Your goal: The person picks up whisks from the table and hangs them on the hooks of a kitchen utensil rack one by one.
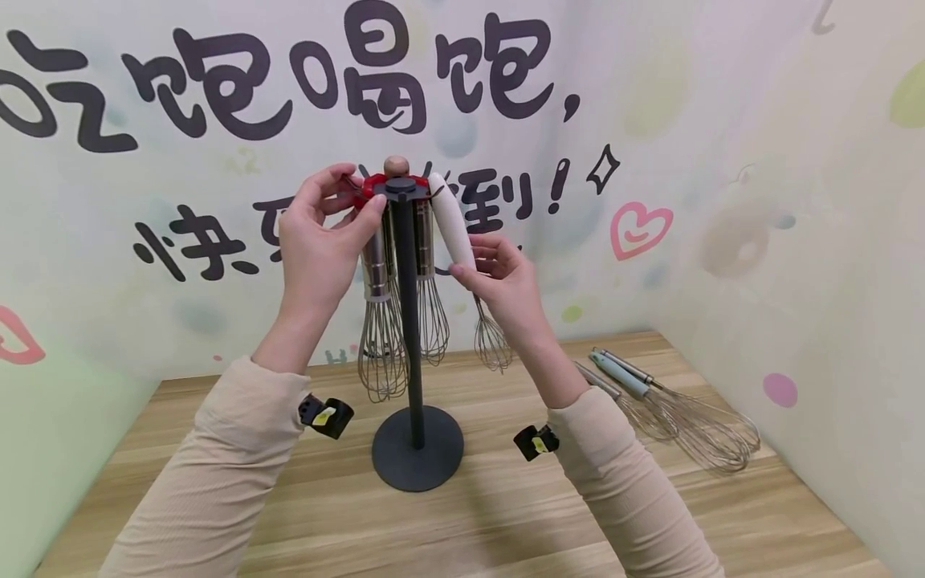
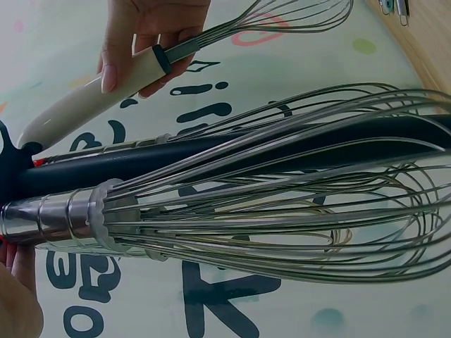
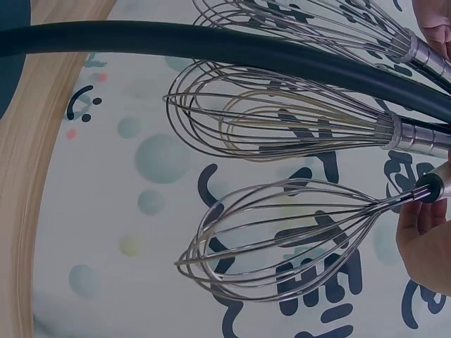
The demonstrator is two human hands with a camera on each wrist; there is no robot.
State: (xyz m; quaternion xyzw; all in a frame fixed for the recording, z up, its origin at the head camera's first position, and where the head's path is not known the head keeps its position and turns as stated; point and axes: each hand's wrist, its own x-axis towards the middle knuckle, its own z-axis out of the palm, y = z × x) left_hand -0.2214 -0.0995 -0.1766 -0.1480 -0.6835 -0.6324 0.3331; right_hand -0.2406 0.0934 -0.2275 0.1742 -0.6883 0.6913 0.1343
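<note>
A black utensil stand (image 1: 409, 321) with a round base stands upright on the table. My left hand (image 1: 321, 233) grips the hooked top of the stand at its left side, thumb in front, near the red handle ends (image 1: 364, 193). Several steel-handled whisks (image 1: 383, 337) hang from that top, wires down. My right hand (image 1: 502, 277) holds a white-handled whisk (image 1: 450, 213) by the lower handle, thumb in front and fingers behind. This whisk leans, with its upper end right at a hook on the right of the stand. Its wire loops (image 3: 282, 239) point down, apart from the hanging whisks.
More whisks, one with a pale blue handle (image 1: 620, 375), lie together at the right of the wooden table (image 1: 325, 498). A printed backdrop (image 1: 679, 104) with black lettering rises close behind the stand. A wooden knob (image 1: 396, 166) shows at the stand's top.
</note>
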